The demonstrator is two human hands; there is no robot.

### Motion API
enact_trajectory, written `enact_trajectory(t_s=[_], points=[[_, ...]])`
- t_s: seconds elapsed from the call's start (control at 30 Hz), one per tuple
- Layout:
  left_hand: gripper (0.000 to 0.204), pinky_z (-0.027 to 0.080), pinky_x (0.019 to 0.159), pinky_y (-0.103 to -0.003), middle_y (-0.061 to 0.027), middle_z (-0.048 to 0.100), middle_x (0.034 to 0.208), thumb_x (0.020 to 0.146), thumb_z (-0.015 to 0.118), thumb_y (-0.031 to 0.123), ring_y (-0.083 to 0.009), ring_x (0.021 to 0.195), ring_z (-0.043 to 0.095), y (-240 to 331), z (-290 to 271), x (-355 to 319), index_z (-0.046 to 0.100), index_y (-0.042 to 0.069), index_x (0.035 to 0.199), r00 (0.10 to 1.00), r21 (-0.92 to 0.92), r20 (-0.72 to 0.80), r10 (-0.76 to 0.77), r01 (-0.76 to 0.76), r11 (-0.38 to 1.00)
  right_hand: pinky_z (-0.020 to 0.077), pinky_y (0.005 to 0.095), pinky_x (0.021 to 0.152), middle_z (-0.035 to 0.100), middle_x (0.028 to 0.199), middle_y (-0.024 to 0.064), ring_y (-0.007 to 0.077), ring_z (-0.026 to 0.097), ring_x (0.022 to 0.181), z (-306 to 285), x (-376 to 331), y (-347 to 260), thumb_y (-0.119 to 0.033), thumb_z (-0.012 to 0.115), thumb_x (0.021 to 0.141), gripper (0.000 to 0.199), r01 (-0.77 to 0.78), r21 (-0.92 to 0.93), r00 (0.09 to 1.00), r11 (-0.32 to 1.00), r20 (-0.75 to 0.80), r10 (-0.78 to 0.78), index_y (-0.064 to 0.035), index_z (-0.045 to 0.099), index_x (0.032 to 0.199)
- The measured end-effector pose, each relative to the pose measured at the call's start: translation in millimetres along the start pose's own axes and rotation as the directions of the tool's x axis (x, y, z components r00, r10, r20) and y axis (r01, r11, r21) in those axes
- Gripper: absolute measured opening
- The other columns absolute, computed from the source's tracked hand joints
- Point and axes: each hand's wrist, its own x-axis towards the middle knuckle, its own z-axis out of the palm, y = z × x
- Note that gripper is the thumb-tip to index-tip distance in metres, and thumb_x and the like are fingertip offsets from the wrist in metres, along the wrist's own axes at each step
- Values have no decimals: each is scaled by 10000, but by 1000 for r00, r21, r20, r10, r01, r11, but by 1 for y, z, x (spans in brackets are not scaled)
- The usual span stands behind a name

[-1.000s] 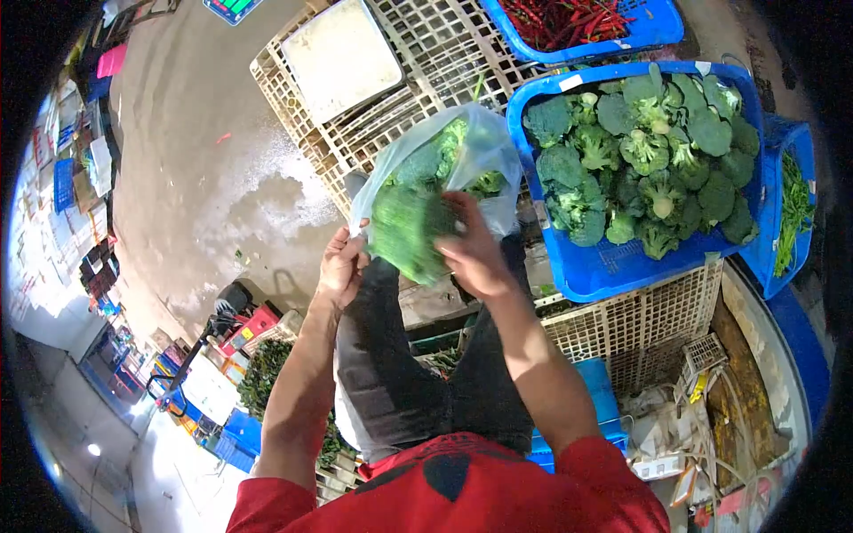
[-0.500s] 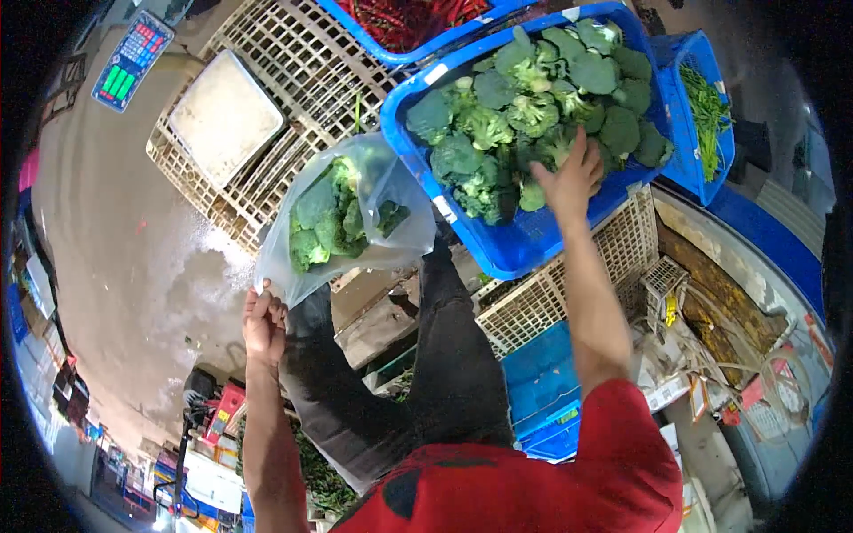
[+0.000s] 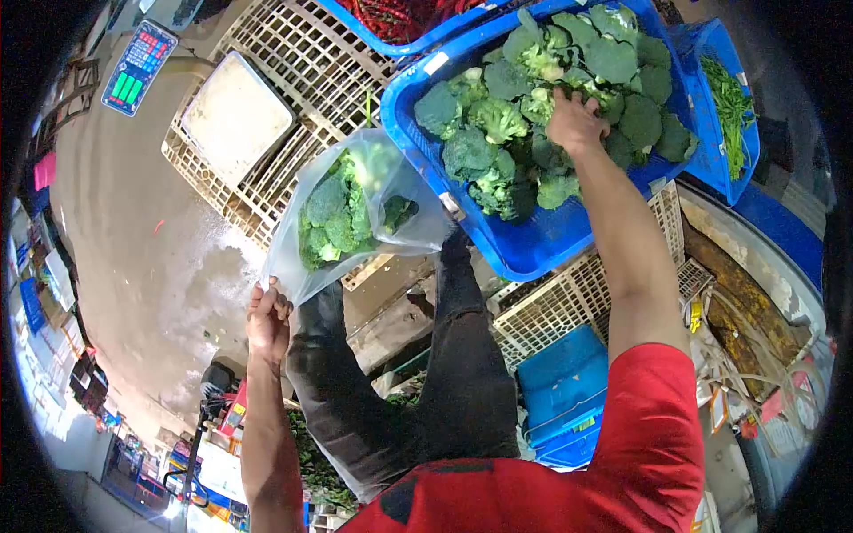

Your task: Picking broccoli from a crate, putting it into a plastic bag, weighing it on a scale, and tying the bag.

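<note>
My left hand (image 3: 268,318) pinches the lower left edge of a clear plastic bag (image 3: 298,280). Inside the bag are green broccoli heads (image 3: 333,222), lying against its left side. A darker piece of broccoli (image 3: 397,213) also shows through the plastic on the right. My right hand (image 3: 577,123) is over a blue plastic basket (image 3: 520,253) heaped with broccoli (image 3: 498,120). Its fingers are apart and bent down onto the heads in the middle of the heap; the fingertips are partly lost among them.
A scale with a pale square pan (image 3: 235,120) and a keypad display (image 3: 139,69) stands at upper left by beige plastic crates (image 3: 293,53). Red chillies (image 3: 400,19) fill another blue basket at the top. Green stalks (image 3: 729,111) lie in a blue basket at right.
My right hand has moved farther into the broccoli heap, away from the near edge of the basket. The left hand keeps its grip on the bag. The whole view has shifted slightly.
</note>
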Motion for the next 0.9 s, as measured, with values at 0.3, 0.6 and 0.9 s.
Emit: enact_trajectory(t_s=[0.3,0.6,0.9], points=[[143,343,571,-248,41,465,666,949,624,70,-90,561,410,-3,0,-6,608,99,1088,1000,-31,2,15,-15,999,399,703,992,261,1628,133,393,226,1490,-11,7,-14,-321,582,938,719,-65,29,976,997,208,58,-346,260,1581],[198,396,626,-256,0,538,733,970,577,43,-119,633,489,-3,-11,8,611,45,1165,999,-39,-32,21,-22,999,500,466,972,636,1285,223,422,628,1146,26,12,43,-273,669,890,707,202,305,979,931,-75,-188,-195,365,1522],[495,422,734,-232,-34,589,866,984,523,57,-122,749,522,5,4,0,466,100,1474,988,-236,-2,153,-149,960,392,423,1094,560,1402,95,255,525,1266,-35,-185,-52,-251,754,826,733,-142,968,752,209,243,-613,-99,469,1484]])
